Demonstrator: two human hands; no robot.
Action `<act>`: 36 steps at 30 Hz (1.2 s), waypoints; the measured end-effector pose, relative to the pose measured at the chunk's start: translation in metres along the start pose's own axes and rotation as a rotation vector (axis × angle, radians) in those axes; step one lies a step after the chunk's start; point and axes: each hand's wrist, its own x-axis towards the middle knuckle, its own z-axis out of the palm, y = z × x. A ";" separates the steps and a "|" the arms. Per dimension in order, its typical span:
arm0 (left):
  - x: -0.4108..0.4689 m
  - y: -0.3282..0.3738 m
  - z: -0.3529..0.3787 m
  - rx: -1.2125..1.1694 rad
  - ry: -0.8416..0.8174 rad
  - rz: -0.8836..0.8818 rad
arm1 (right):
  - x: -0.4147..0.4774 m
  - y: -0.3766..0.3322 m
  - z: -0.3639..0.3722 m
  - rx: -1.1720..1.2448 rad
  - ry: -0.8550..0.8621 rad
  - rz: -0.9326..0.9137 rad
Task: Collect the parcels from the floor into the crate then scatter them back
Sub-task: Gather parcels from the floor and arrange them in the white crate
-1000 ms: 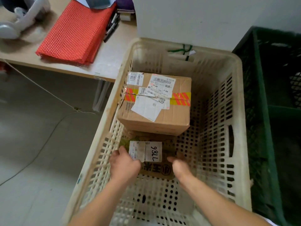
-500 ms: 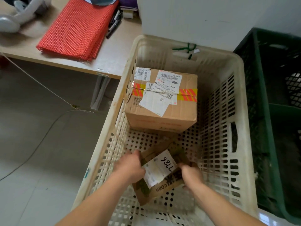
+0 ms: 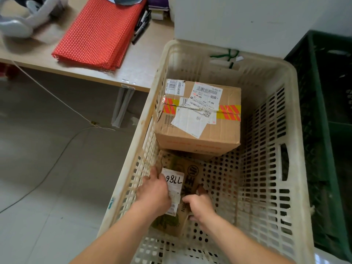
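A cream perforated crate [image 3: 270,115] holds two parcels. A large brown carton [image 3: 198,119] with shipping labels and red-yellow tape stands at its far left. In front of it lies a small flat parcel [image 3: 182,168] with a white label marked "786", set lengthwise against the crate's left wall. My left hand [image 3: 154,193] lies on its label with the fingers wrapped over the left edge. My right hand [image 3: 200,204] grips its right edge near the front. Both hands cover the parcel's near half.
A dark green crate [image 3: 327,130] stands close on the right. A desk [image 3: 137,65] with a red mesh mat [image 3: 101,33], pens and a white device sits to the back left. Grey floor [image 3: 43,168] with a thin cable lies left of the crate.
The small parcel has been turned from lying across the crate to lying lengthwise and pushed against the left wall. Both hands went with it.
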 end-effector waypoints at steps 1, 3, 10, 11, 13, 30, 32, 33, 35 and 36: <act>0.000 0.000 -0.001 -0.005 -0.003 -0.009 | 0.002 0.001 0.002 -0.003 -0.004 -0.017; 0.000 0.001 -0.005 -0.007 0.010 -0.031 | 0.002 0.000 0.002 -0.058 -0.042 -0.061; -0.001 0.012 -0.014 0.243 0.166 0.082 | -0.002 -0.010 -0.005 -0.163 -0.132 -0.204; 0.003 0.013 -0.017 0.230 0.165 0.114 | -0.003 -0.011 -0.003 -0.167 -0.135 -0.212; 0.013 0.014 -0.021 0.180 0.117 0.182 | 0.001 -0.007 -0.003 -0.197 -0.141 -0.210; -0.023 0.023 -0.084 -1.295 0.228 -0.022 | -0.017 -0.098 -0.102 0.676 0.296 -0.320; -0.031 0.030 -0.093 -1.434 0.225 0.032 | -0.016 -0.132 -0.120 0.661 0.262 -0.470; -0.032 0.034 -0.098 -1.493 0.226 0.030 | -0.009 -0.149 -0.129 0.601 0.222 -0.535; -0.032 0.042 -0.108 -1.584 0.234 -0.009 | -0.015 -0.181 -0.136 0.469 0.116 -0.604; -0.031 0.046 -0.112 -1.605 0.238 -0.031 | -0.027 -0.194 -0.135 0.392 0.070 -0.622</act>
